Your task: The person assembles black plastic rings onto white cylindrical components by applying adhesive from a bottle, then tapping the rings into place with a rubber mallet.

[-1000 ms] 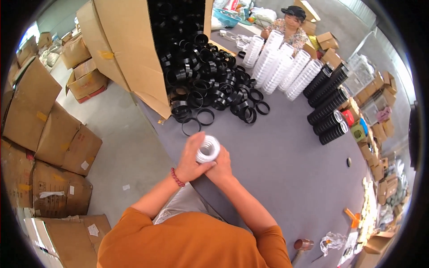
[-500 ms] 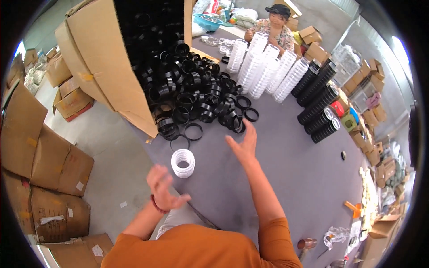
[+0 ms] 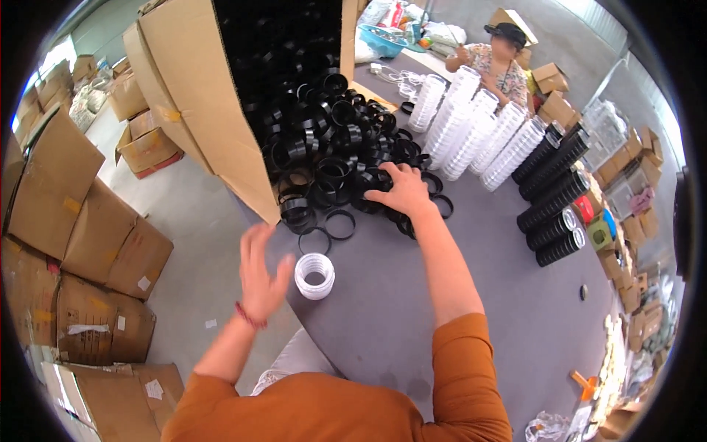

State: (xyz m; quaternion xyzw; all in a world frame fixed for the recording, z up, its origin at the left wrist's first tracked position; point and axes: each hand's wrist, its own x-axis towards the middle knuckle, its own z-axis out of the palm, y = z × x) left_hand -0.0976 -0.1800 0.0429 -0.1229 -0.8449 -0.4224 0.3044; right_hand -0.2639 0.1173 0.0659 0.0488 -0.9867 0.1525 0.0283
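Note:
My right hand (image 3: 405,193) reaches over the near right side of a heap of black plastic rings (image 3: 335,140). Its thumb and fingers are apart and touch the rings; no ring shows clearly in its grasp. My left hand (image 3: 264,276) hovers off the table's left edge with spread fingers and holds nothing. Just right of it stands a short stack of white rings (image 3: 325,289). Two loose black rings, a near one (image 3: 315,230) and a farther one (image 3: 341,214), lie between that stack and the heap.
The heap spills from a cardboard box (image 3: 199,88) lying on its side on the grey table (image 3: 383,317). Tall white ring stacks (image 3: 460,125) and black ring stacks (image 3: 552,202) stand beyond. Across the table is another person (image 3: 501,66). Cartons (image 3: 110,243) line the left floor.
My right hand has moved forward onto the heap of black rings. My left hand has risen and moved forward beside the white stack. The whole view has shifted slightly.

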